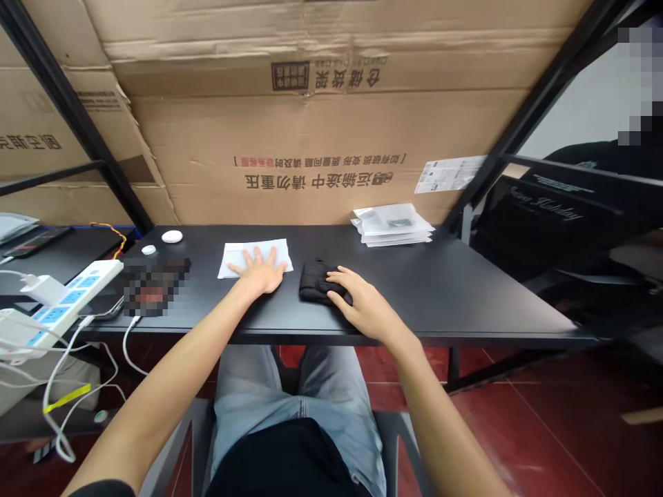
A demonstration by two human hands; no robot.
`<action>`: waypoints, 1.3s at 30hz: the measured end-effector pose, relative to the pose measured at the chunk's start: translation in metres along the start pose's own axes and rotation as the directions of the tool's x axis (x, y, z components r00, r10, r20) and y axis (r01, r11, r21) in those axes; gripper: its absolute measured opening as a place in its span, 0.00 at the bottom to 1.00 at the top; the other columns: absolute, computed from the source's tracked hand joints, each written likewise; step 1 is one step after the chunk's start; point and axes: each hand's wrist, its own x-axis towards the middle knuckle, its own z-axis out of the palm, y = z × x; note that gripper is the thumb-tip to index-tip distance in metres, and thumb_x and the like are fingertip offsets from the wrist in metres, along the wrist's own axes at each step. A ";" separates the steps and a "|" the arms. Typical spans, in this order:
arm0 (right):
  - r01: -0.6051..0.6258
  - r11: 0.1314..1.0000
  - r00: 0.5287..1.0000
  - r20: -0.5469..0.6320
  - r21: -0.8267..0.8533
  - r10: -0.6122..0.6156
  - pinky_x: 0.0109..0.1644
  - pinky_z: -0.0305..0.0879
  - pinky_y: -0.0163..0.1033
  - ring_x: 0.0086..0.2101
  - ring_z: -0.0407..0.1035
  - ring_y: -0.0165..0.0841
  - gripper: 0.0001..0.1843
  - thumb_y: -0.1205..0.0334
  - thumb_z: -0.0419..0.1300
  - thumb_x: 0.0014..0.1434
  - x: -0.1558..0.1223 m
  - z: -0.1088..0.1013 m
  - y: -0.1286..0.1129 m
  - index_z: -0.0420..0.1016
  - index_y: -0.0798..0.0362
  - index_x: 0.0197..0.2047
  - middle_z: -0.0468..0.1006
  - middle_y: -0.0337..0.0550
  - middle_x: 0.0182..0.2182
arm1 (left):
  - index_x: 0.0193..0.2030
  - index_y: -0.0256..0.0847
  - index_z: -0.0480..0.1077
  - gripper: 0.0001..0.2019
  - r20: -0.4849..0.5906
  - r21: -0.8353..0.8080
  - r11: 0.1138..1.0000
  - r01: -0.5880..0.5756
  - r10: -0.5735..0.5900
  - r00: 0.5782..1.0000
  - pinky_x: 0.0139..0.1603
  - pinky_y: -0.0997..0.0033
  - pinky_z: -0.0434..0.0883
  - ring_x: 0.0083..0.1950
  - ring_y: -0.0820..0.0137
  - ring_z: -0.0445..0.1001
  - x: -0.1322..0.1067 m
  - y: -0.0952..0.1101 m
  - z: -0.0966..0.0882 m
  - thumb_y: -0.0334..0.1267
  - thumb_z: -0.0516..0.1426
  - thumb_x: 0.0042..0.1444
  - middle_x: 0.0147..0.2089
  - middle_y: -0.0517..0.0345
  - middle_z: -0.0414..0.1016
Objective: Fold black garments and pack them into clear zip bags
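White plastic bag (253,257) is lying flat on the black desk (440,297); my left hand (259,273) is pressing on it, palm down, fingers spread wide, apparently pinning it against sliding; my right hand (362,300) is resting on the folded black cloth (315,281) just right of the bag, fingers loosely narrowed, not visibly gripping; spare clear bags (392,224) are sitting beyond the bag, out of my hands' way.
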 end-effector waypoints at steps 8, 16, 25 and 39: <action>0.013 0.998 0.999 0.030 -0.060 -0.011 0.79 0.61 0.67 0.79 0.51 0.52 0.26 0.55 0.55 0.77 -0.003 0.010 0.006 0.70 0.49 0.74 0.69 0.51 0.75 | 0.84 0.60 0.56 0.37 -0.022 0.074 0.997 0.011 -0.009 1.000 0.71 0.04 0.39 0.86 0.29 0.39 0.043 -0.063 -0.030 0.64 0.47 0.71 0.88 0.45 0.46; -0.016 1.000 0.999 0.032 -0.022 0.017 0.80 0.59 0.65 0.80 0.50 0.50 0.29 0.55 0.55 0.76 -0.003 0.007 0.005 0.63 0.47 0.77 0.61 0.52 0.79 | 0.80 0.37 0.61 0.31 -0.323 0.079 0.987 -0.141 0.159 0.933 0.81 0.31 0.53 0.83 0.40 0.55 0.038 -0.048 -0.058 0.45 0.51 0.74 0.81 0.32 0.60; -0.070 0.987 0.977 -0.189 0.144 0.097 0.73 0.70 0.62 0.67 0.69 0.52 0.35 0.59 0.66 0.66 0.002 0.009 0.014 0.62 0.48 0.73 0.68 0.59 0.68 | 0.59 0.46 0.78 0.17 -0.156 0.027 0.695 -0.718 0.713 0.684 0.61 0.55 0.76 0.60 0.54 0.76 -0.065 0.052 -0.017 0.49 0.64 0.68 0.58 0.48 0.79; -0.021 1.000 0.995 -0.099 -0.006 0.020 0.68 0.74 0.57 0.57 0.78 0.47 0.11 0.63 0.60 0.69 0.001 0.004 0.005 0.83 0.49 0.48 0.81 0.52 0.56 | 0.79 0.46 0.56 0.37 -0.451 -0.243 0.934 -0.263 0.132 0.883 0.58 0.48 0.79 0.56 0.50 0.82 -0.096 -0.034 -0.011 0.39 0.62 0.65 0.63 0.41 0.79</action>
